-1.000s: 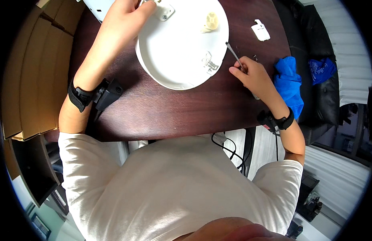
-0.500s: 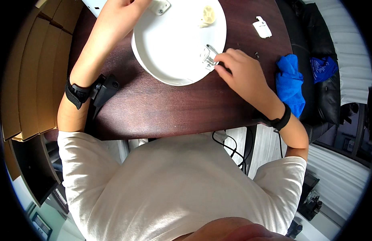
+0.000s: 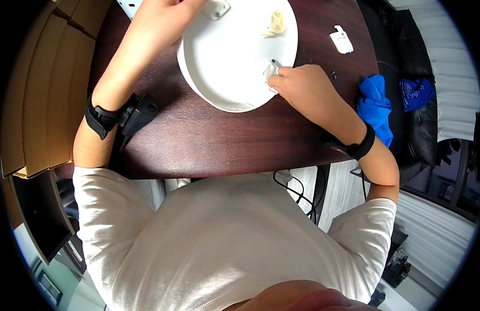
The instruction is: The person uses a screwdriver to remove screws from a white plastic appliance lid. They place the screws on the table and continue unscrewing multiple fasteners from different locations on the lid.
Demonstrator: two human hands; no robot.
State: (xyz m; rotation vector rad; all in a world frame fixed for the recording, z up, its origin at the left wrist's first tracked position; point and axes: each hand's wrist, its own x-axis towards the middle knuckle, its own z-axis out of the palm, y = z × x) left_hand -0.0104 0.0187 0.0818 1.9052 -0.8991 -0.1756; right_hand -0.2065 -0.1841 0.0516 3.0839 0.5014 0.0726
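Observation:
A round white shallow pan-like shell (image 3: 224, 62) lies on the table, its raised rim toward me. At its right side my right hand (image 3: 307, 90) is closed, thumb and fingers pinching a small white-and-grey part (image 3: 271, 69) that they mostly cover. My left hand (image 3: 170, 20) reaches over the shell's far left; the picture's upper edge cuts off its fingertips. Close to it is a white piece with a screw in it (image 3: 217, 9). Farther right inside the shell stands a translucent yellowish round part (image 3: 277, 22).
A small white cover-like piece (image 3: 342, 40) lies on the dark brown table (image 3: 214, 145), right of the shell. Tiny dark bits (image 3: 333, 75) are near my right hand. A blue cloth (image 3: 374, 109) hangs at the table's right edge. Cardboard boxes (image 3: 38, 93) stand at the left.
My right fingers have closed further over the small white-and-grey part, covering more of it. The shell and table things appear slightly farther right in the picture. My left hand stays by the screwed piece.

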